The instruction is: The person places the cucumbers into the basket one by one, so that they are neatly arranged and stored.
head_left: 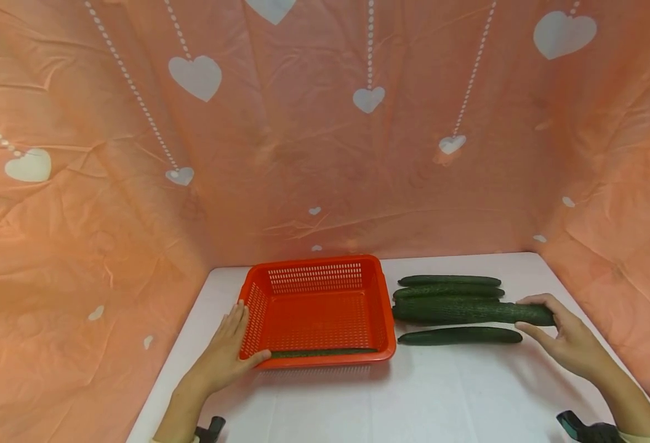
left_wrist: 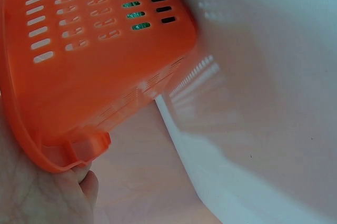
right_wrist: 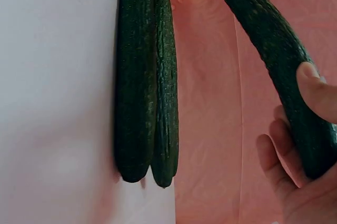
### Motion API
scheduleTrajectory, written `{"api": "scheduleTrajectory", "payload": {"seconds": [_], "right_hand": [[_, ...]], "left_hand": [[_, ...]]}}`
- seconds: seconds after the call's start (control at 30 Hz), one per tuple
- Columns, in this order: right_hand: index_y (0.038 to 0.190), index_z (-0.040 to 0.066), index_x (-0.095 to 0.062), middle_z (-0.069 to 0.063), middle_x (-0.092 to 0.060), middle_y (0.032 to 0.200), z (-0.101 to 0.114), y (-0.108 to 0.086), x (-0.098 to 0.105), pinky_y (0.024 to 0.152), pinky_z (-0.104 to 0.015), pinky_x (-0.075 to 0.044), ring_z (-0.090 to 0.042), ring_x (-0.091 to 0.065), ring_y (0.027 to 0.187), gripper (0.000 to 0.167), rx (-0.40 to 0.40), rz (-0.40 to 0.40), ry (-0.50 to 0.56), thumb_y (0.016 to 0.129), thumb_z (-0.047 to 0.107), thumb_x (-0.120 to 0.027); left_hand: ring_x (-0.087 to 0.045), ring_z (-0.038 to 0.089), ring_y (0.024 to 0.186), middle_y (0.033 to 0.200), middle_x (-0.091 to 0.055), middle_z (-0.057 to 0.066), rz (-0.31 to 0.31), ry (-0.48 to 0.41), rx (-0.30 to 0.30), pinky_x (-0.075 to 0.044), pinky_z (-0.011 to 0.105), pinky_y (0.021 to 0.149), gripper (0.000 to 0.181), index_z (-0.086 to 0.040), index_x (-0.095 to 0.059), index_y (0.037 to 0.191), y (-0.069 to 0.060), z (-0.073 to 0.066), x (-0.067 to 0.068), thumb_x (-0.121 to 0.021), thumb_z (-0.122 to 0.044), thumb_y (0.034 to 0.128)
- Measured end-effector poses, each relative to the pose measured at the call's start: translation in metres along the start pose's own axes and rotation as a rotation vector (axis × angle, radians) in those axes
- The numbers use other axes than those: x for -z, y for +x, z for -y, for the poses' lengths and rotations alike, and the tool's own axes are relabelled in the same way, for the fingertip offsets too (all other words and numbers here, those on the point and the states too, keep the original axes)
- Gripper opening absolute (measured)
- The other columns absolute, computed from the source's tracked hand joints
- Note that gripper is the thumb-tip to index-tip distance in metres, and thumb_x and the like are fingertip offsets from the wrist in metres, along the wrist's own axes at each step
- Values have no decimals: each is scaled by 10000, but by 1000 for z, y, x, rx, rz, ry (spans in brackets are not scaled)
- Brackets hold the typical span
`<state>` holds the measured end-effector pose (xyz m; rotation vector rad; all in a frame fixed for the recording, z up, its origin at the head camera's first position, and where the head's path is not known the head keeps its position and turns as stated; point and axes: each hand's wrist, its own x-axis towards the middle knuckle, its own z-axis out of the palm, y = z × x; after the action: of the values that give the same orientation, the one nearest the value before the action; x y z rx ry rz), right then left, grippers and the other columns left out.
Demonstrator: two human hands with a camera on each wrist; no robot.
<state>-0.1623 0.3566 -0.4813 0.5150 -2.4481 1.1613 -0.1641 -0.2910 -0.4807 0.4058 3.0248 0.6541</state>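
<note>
My right hand (head_left: pixel 571 341) grips a dark green cucumber (head_left: pixel 530 314) near its right end, thumb on one side and fingers on the other. In the right wrist view, this cucumber (right_wrist: pixel 268 39) is raised above the others. More cucumbers (head_left: pixel 449 280) lie side by side behind it, and a single cucumber (head_left: pixel 460 336) lies in front. At the left, my left hand (head_left: pixel 222 351) rests on the near left corner of a red plastic basket (head_left: pixel 387 307), fingers extended along the left rim and thumb on the front rim. One cucumber (head_left: pixel 322 352) lies inside the basket along its front wall.
The basket and cucumbers are on a white table (head_left: pixel 413 400). An orange cloth (head_left: pixel 325 154) with white hearts hangs behind the table and on both sides. Slotted walls of the basket (left_wrist: pixel 95 87) show close up in the left wrist view.
</note>
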Motion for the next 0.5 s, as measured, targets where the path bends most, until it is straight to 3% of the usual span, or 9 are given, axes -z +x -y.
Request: {"api": "scheduleTrajectory", "payload": {"seconds": [0.27,0.5], "right_hand": [[1284,-60,-609,190,-647,1173,8,17,-6,887,-28,-446,71,-613,1029,509,47,-84,86,831,-218,-777],[1336,16,-606,236,-581,1234,30,35,-22,887,-28,-431,100,-562,1071,498,30,-31,40,894,-80,-814]], "left_hand": [[-4,424,1654,1791,-5,222,-3,2,-6,-16,538,1343,1178,60,-128,1690,0,-2,2,-691,-666,953],[-34,455,1645,1783,-30,250,-19,4,-22,23,467,1347,1165,79,-147,1680,-2,-1,1,-685,-662,960]]}}
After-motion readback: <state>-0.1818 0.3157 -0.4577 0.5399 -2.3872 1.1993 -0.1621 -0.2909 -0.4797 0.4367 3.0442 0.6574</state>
